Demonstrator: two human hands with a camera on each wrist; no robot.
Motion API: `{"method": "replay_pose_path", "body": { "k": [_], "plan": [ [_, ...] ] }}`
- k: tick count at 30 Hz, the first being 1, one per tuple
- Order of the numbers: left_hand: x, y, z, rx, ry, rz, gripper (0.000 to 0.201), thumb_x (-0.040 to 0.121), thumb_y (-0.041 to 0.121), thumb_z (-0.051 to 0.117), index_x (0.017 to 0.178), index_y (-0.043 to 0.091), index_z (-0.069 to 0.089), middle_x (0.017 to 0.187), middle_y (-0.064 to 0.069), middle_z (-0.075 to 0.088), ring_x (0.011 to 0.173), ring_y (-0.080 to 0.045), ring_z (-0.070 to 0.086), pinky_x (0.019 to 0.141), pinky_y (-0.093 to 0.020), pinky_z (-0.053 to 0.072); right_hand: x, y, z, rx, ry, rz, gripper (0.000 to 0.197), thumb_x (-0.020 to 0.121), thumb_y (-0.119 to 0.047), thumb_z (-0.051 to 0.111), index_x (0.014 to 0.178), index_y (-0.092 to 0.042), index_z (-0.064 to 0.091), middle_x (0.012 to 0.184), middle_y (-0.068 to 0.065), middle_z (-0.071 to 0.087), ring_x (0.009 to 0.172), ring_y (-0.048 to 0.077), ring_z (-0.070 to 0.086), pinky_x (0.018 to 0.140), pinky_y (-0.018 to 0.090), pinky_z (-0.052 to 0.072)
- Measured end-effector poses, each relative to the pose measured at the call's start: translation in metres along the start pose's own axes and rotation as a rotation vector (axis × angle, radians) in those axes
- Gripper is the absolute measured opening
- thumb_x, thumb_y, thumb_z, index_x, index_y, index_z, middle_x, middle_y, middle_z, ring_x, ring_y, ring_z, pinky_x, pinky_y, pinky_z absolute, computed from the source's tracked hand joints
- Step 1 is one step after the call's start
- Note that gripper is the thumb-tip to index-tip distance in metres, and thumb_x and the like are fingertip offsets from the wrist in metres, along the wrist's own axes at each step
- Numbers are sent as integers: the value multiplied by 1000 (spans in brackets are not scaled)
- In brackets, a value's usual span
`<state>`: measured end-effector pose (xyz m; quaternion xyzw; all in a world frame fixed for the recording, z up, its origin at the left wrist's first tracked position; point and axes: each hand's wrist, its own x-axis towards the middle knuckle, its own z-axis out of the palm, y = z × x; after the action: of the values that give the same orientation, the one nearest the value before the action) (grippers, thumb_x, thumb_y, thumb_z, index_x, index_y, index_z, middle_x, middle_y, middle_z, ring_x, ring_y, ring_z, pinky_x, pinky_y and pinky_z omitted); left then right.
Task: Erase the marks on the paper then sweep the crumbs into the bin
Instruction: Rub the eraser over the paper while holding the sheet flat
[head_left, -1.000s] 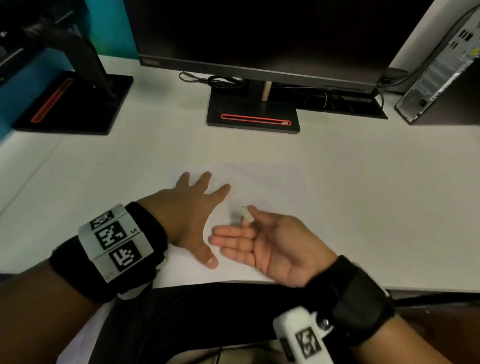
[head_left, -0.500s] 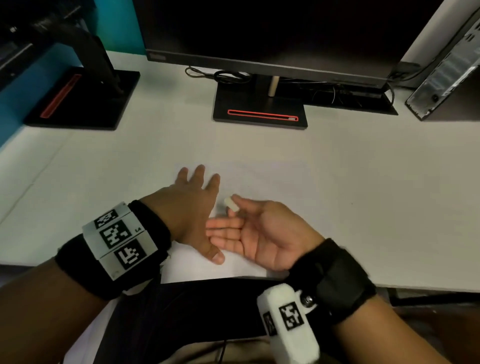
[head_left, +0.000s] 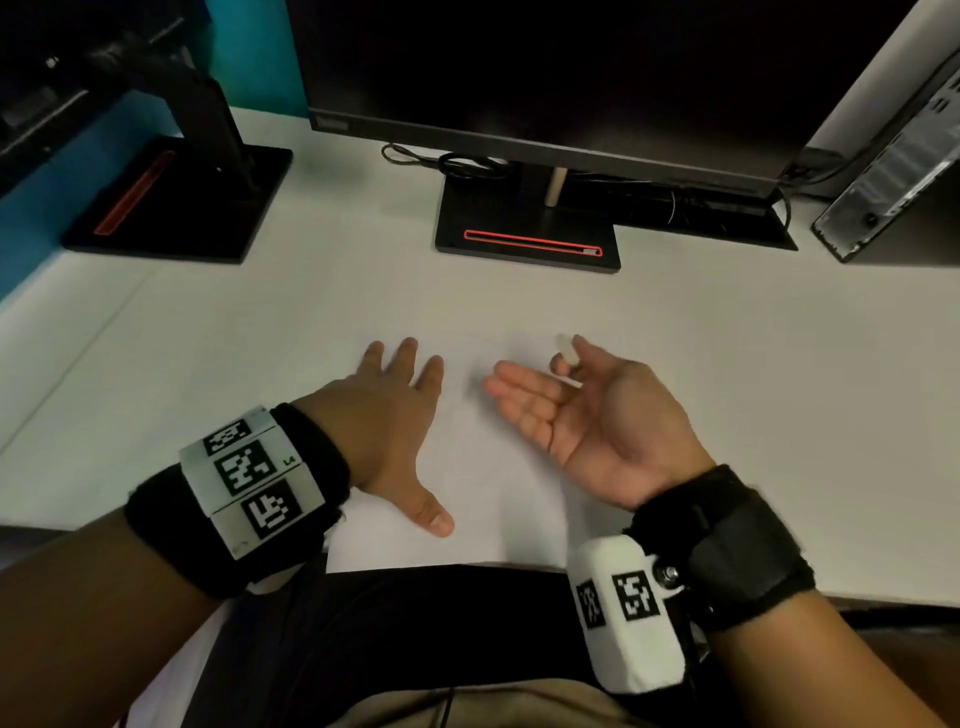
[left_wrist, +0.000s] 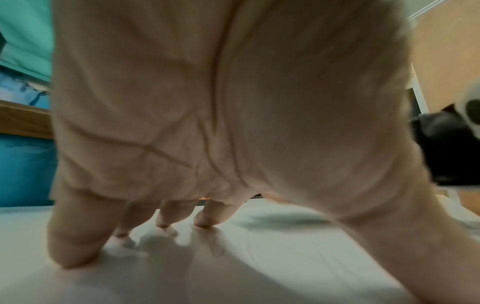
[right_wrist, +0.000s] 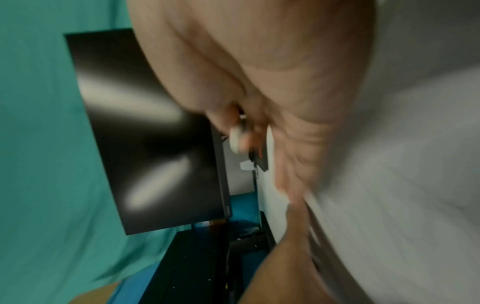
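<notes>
Left hand (head_left: 387, 415) flat with fingers spread, pressing my sheet of paper (head_left: 493, 499) to the white desk (head_left: 727, 389), right hand (head_left: 587, 415) just beside it, palm up, thumb and forefinger pinching my white eraser (head_left: 567, 349), other fingers straight.

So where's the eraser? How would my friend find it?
Start at the big dark monitor, then look down the white desk to the right hand, palm up. The eraser is the small white lump pinched at its thumb tip; the left hand lies flat, holding nothing.

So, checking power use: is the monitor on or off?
Apparently off: the monitor screen is uniformly black in the head view, showing no image.
</notes>
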<state>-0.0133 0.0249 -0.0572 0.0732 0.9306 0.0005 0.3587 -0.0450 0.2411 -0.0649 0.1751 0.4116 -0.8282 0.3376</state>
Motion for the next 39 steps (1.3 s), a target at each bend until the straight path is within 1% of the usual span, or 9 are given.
{"method": "replay_pose_path", "body": {
  "k": [4, 8, 11, 18, 24, 26, 29, 33, 39],
  "plan": [
    [-1, 1, -1, 6, 0, 0, 159, 53, 82, 76, 153, 16, -29, 159, -12, -36, 148, -40, -25, 121, -55, 19, 12, -2, -13, -200, -115, 229, 59, 107, -36, 39, 66, -6, 69, 133, 33, 62, 127, 45, 61, 103, 50, 52],
    [-3, 0, -1, -11, -3, 1, 159, 54, 81, 77, 154, 17, -28, 160, -11, -36, 148, -39, -27, 122, -55, 18, 28, -55, -39, 124, 266, -179, 42, 109, -33, 38, 72, -13, 48, 130, 30, 66, 111, 42, 71, 97, 48, 57],
    [-2, 0, -1, -11, 3, 9, 159, 54, 80, 78, 154, 16, -28, 159, -11, -36, 148, -39, -27, 121, -54, 17, 21, -62, -39, 201, 265, -318, 37, 107, -30, 42, 76, -13, 49, 126, 25, 70, 110, 39, 72, 98, 46, 57],
    [-2, 0, 0, -23, 5, 7, 158, 54, 80, 78, 153, 18, -29, 159, -11, -37, 147, -39, -27, 121, -54, 16, 35, -16, 7, -236, -70, 158, 47, 107, -33, 44, 72, -6, 60, 125, 34, 66, 117, 43, 67, 105, 47, 52],
    [-5, -3, 3, -45, 34, 18, 158, 53, 81, 77, 155, 19, -26, 160, -9, -36, 148, -36, -27, 121, -55, 18, 57, -80, -22, 60, 381, -303, 27, 103, -25, 47, 79, -14, 50, 130, 25, 67, 105, 37, 74, 87, 42, 62],
    [-4, -4, 4, -43, 48, 21, 157, 53, 81, 77, 155, 19, -26, 160, -8, -36, 148, -36, -27, 120, -54, 18, 47, -83, -20, 61, 338, -352, 28, 102, -26, 49, 76, -14, 51, 127, 23, 69, 105, 35, 74, 89, 40, 61],
    [-2, -3, 5, -25, 53, 16, 156, 54, 82, 76, 155, 23, -27, 160, -9, -35, 149, -37, -26, 119, -53, 21, 29, -60, -1, -256, 94, -163, 30, 104, -26, 49, 77, -13, 53, 112, 22, 74, 98, 35, 75, 83, 39, 62],
    [-4, -3, 2, -48, 21, 47, 142, 56, 82, 76, 146, 53, -30, 159, -11, -37, 146, -40, -31, 118, -57, 20, 14, -38, 6, -1046, -68, 96, 21, 102, -26, 59, 95, -8, 64, 94, 17, 75, 76, 29, 75, 67, 34, 61],
    [3, 1, -8, -46, 49, 8, 128, 65, 84, 67, 149, 52, -24, 159, -14, -37, 145, -44, -30, 120, -61, 14, -5, -42, 0, -1888, -207, -306, 35, 99, -33, 62, 70, -14, 66, 63, -1, 71, 55, 11, 65, 61, 24, 55]
  ]
}}
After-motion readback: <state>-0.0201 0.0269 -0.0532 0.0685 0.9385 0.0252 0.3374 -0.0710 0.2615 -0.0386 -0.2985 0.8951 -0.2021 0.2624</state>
